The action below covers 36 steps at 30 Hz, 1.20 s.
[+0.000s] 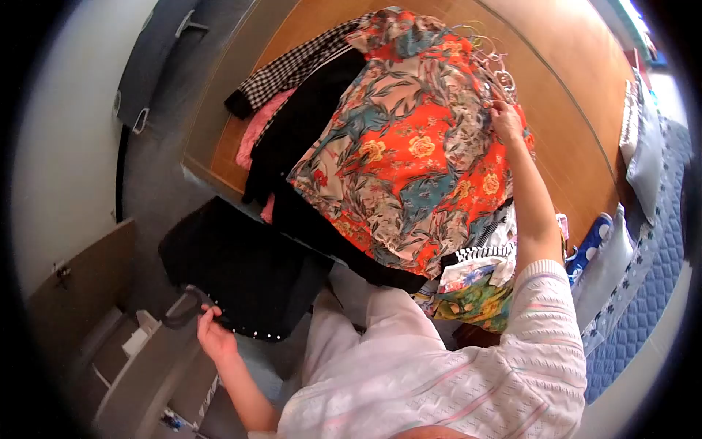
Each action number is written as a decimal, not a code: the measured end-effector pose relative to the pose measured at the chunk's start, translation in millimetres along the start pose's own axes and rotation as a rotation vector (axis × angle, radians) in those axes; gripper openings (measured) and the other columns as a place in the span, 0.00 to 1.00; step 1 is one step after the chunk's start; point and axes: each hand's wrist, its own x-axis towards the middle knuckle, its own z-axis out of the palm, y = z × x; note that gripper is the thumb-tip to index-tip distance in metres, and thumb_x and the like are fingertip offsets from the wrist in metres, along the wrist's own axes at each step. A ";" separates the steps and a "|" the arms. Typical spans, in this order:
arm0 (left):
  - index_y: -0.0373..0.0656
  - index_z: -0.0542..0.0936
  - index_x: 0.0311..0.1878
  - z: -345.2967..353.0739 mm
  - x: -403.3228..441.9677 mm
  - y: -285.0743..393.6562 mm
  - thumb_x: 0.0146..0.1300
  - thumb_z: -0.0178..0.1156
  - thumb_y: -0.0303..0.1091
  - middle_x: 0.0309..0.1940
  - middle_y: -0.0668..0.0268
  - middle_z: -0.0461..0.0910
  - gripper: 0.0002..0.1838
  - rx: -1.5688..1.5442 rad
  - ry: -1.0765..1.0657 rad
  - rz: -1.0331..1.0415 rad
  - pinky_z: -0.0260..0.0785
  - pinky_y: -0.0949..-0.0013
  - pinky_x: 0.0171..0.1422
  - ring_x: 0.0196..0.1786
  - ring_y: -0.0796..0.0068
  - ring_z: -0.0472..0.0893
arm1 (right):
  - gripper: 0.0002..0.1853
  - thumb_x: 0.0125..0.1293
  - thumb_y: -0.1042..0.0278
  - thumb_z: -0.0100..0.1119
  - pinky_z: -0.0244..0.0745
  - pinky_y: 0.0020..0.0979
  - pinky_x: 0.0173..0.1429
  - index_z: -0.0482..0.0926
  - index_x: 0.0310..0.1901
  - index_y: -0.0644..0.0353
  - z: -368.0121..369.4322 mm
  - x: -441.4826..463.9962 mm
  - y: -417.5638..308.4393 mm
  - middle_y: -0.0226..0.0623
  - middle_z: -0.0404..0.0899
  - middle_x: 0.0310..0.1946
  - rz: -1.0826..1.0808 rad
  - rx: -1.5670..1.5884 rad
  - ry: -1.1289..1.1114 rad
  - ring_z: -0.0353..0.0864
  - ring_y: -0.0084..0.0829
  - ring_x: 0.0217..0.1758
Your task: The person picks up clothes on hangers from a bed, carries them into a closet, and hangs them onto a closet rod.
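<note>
A black garment [245, 263] edged with small white beads hangs at the lower left. My left hand [216, 336] pinches it near the beaded edge, beside a dark curved piece [183, 310] that may be a hanger. On the wooden surface lies a pile of clothes, topped by an orange, teal and beige floral blouse [420, 146]. The fingers of my right hand [506, 122] are closed at the blouse's upper right edge, close to several pale hangers [499, 67]. What lies under those fingertips is partly hidden.
Beneath the blouse show a black garment [311, 110], a checked sleeve [300, 62] and pink cloth [256, 139]. The wooden surface [567, 88] extends right. A blue quilted mat [636, 314] and cushions [643, 172] are at far right. Drawers [135, 362] stand lower left.
</note>
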 end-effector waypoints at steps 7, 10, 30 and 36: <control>0.40 0.70 0.32 8.8 -5.8 -1.0 0.50 0.53 0.19 0.35 0.65 0.72 0.06 0.044 -0.003 0.049 0.62 0.70 0.47 0.35 0.72 0.71 | 0.13 0.54 0.57 0.55 0.69 0.35 0.48 0.78 0.39 0.52 -23.6 -9.8 -9.5 0.39 0.78 0.37 -0.033 -0.158 -0.110 0.76 0.39 0.43; 0.41 0.68 0.29 3.7 -9.9 -1.6 0.50 0.53 0.19 0.36 0.64 0.73 0.06 0.023 0.042 0.051 0.62 0.69 0.47 0.35 0.71 0.71 | 0.10 0.54 0.63 0.54 0.72 0.30 0.42 0.79 0.37 0.54 -17.7 -8.2 1.9 0.35 0.80 0.31 -0.117 -0.091 -0.064 0.79 0.29 0.35; 0.40 0.73 0.38 -152.0 -2.4 -27.3 0.53 0.51 0.21 0.33 0.64 0.75 0.09 -0.336 -0.035 -0.054 0.65 0.70 0.48 0.38 0.71 0.74 | 0.20 0.46 0.62 0.61 0.67 0.40 0.42 0.74 0.44 0.55 128.2 -285.4 -205.8 0.36 0.75 0.31 -0.550 -0.248 -0.175 0.74 0.38 0.37; 0.40 0.73 0.39 -236.0 -4.6 -41.2 0.53 0.50 0.22 0.33 0.62 0.75 0.09 -0.424 -0.067 -0.079 0.64 0.69 0.51 0.41 0.71 0.73 | 0.06 0.51 0.70 0.59 0.66 0.22 0.25 0.77 0.28 0.63 20.2 -249.4 -142.1 0.29 0.74 0.17 -0.091 0.612 -0.009 0.70 0.21 0.20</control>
